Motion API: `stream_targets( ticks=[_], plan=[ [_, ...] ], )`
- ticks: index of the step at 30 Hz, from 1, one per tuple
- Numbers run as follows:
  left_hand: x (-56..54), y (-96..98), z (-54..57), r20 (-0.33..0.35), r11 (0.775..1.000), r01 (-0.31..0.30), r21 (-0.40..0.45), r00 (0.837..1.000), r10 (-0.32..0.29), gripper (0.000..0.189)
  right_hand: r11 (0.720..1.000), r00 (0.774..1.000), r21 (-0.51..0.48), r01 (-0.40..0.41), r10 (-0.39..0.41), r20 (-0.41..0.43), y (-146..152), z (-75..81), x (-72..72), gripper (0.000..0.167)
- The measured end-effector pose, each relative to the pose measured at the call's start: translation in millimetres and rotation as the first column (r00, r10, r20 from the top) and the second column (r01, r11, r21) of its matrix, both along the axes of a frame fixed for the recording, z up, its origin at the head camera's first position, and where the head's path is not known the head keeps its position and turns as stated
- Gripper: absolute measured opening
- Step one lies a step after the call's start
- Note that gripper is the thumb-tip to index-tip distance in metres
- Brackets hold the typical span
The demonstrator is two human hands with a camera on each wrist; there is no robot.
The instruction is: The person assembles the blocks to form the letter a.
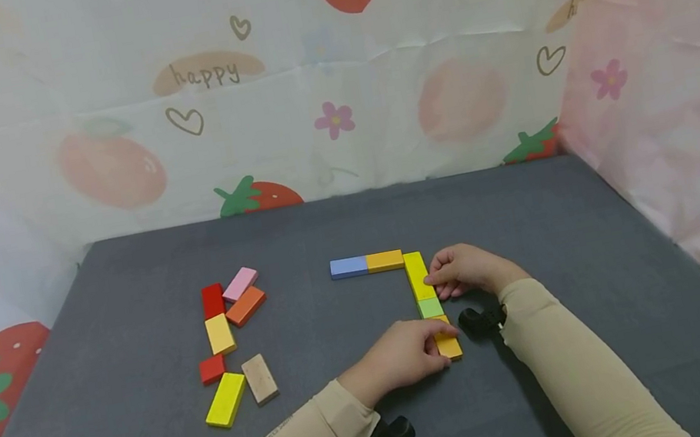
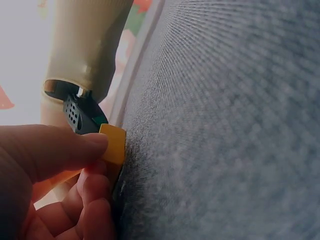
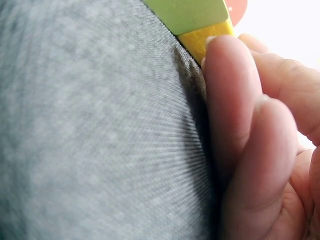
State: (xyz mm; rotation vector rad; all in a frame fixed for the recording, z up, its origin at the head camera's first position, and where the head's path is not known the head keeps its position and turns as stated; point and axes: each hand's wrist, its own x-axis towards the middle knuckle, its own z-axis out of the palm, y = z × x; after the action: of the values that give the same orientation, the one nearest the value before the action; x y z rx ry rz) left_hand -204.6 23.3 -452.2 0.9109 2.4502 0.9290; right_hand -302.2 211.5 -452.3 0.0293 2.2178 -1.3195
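Observation:
In the head view, blocks lie end to end on the grey tabletop, forming a corner. A blue block [image 1: 349, 268] and an orange block [image 1: 385, 261] make the far row. A yellow block [image 1: 417, 276], a green block [image 1: 431, 308] and a nearer orange block [image 1: 448, 346] run toward the person. My left hand [image 1: 404, 353] pinches that nearer orange block between thumb and fingers. At the yellow block's right edge, the fingertips of my right hand [image 1: 471, 269] touch it. The right wrist view shows those fingertips against its yellow side, beside the green block [image 3: 192, 15].
On the left lie loose blocks: two red [image 1: 213, 301], pink [image 1: 240, 284], orange [image 1: 247, 306], pale yellow [image 1: 220, 334], bright yellow [image 1: 226, 400] and plain wood [image 1: 260, 379]. A printed cloth [image 1: 363, 52] hangs behind the grey table [image 1: 297, 236].

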Motion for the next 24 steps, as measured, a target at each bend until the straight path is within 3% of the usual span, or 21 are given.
stream_targets(
  ticks=[17,24],
  plan=[
    [2.2,2.5,1.6,-0.043,0.999,-0.045,0.002,0.998,0.045,0.030,1.000,1.000,0.012,0.000,0.000,-0.005,-0.4,-0.5,-1.2,0.023],
    [2.3,0.1,3.8,0.006,0.997,-0.074,0.005,0.997,0.074,0.044,1.000,1.000,0.013,0.002,-0.002,0.004,0.3,0.0,-0.5,0.025]
  ],
)
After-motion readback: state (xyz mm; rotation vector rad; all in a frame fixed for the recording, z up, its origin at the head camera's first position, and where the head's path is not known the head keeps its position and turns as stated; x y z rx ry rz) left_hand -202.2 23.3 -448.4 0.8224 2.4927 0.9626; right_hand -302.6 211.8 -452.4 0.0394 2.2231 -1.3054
